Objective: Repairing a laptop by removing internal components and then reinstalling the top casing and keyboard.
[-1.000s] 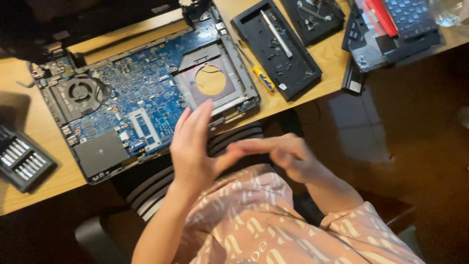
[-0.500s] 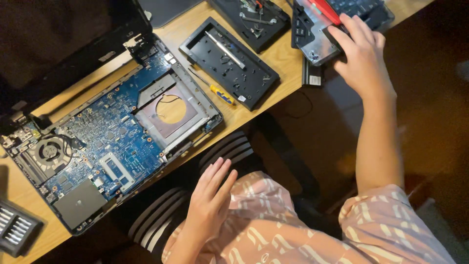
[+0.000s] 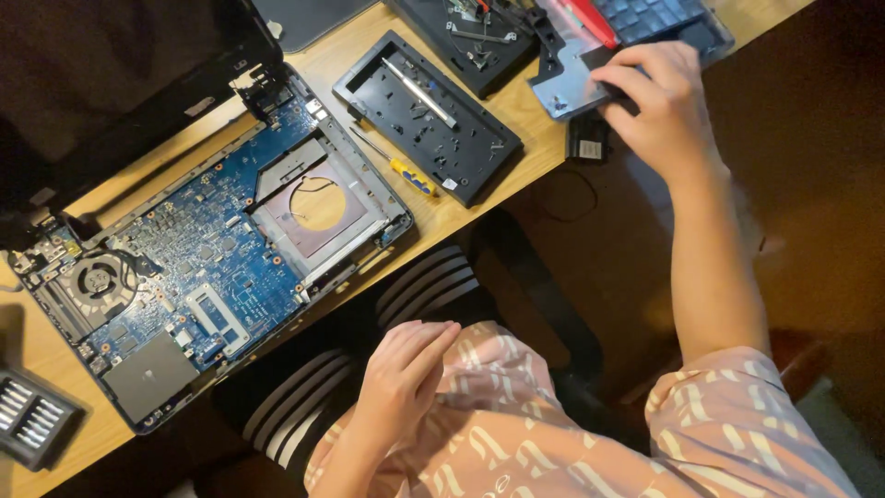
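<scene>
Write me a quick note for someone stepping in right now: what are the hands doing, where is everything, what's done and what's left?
Right hand: reaching to the desk's far right, fingers on a grey panel beside the keyboard.
Left hand: idle, resting in the lap, holding nothing.
Laptop: opened up, blue board and fan exposed.
Black cover lies beside it; yellow screwdriver between them.
Bit case at the left edge.
Done: covers and keyboard off.
Left: board and fan still in place.
</scene>
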